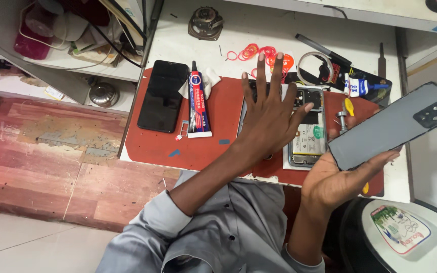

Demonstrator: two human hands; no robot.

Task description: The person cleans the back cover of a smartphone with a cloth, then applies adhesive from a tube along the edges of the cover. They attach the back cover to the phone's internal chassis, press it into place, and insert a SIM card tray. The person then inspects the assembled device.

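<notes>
- Left hand [274, 119] spread flat, fingers splayed, gripping nothing; hovered over or pressed on the opened phone [307, 129], seemingly to steady it, contact not certain.
- Opened phone lay face down on the red mat [218, 126], battery and board exposed, kept flat for access.
- Right hand [337, 179] closed around the grey back cover [395, 126], lifted clear of the bench [178, 43] and tilted, camera cut-out at the far end, well apart from the phone body.
- Small screwdriver [345, 114] with yellow handle stood just beside the opened phone, partly behind the cover.
- Glue tube [197, 103] and black phone [162, 96] rested side by side at the mat's left, out of the way.
- Red rubber bands [259, 51] lay scattered beyond the mat.
</notes>
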